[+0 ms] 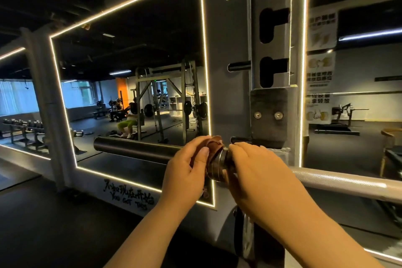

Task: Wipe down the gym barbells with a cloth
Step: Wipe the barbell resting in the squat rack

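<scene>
Barbell axis is what I steer by here: the bar lies almost level across my view, its pale knurled length running off to the right and its dark smooth sleeve pointing left in front of the mirror, with the rack upright standing just behind the point where the two meet. Both of my hands sit at that junction. My left hand has the brown cloth bunched in curled fingers, thumb on top, and presses it against the ribbed collar at the inner end of the sleeve. My right hand is just beside it on the other side of the collar, its fingers hooked over the top of the bar and down the far side, so I read it as gripping the bar to steady it, though the fingertips themselves are hidden. The cloth hand is the one nearer the uncleaned sleeve, which stretches away to its left along the same line. I judge the coming stroke should follow that long axis leftward, sliding the cloth out along the sleeve, while the right hand holds the bar against rolling on the rack.
</scene>
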`<state>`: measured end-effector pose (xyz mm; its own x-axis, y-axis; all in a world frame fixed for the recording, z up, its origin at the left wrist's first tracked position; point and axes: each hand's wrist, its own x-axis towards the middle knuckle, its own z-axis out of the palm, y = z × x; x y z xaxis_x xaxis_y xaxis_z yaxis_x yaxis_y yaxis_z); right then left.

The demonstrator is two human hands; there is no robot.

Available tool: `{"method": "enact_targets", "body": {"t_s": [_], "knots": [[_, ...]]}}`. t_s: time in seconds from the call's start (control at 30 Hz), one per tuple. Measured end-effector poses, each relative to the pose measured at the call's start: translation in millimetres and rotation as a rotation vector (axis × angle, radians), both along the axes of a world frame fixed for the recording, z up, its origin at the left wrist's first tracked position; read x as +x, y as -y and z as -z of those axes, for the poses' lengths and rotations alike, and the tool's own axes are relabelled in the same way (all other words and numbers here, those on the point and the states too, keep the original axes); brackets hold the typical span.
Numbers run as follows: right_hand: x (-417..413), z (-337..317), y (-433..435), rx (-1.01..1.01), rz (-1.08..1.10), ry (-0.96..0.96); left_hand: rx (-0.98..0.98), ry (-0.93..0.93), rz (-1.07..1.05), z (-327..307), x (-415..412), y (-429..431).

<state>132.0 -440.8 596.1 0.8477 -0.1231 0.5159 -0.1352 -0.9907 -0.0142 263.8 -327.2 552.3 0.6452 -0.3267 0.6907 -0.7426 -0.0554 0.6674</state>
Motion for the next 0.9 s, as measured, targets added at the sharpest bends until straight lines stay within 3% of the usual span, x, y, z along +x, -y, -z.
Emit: {"method": "enact_targets", "body": {"t_s": [0.13, 0.27, 0.47, 0.6, 0.77, 0.9], "knots": [[-14.5, -2.0, 2.3, 0.084, -0.015, 0.074, -0.062, -0.032, 0.014, -14.4, -15.5, 8.8], [-21.5, 1.7, 1.3, 0.164, -0.067, 0.134, 0.063, 0.152, 0.035, -17.6, -38.3, 19.6], [-25.1, 9.0, 8.8, 0.521, -0.153, 0.269, 0.025, -0.137, 0.392, -25.3, -60.6, 29.8], [-20.4, 8.7, 15.9, 0.484, -0.078, 0.337, -0.153, -0.243, 0.435, -23.8, -65.9, 35.0], [-18.5, 4.2, 17.7, 0.439, -0.009, 0.359, -0.254, -0.246, 0.444, -22.3, -74.1, 46.8], [-26.4, 6.6, 28.0, 0.347, 0.089, 0.38, -0.168, -0.174, 0.366, -18.6, -67.8, 48.2]]}}
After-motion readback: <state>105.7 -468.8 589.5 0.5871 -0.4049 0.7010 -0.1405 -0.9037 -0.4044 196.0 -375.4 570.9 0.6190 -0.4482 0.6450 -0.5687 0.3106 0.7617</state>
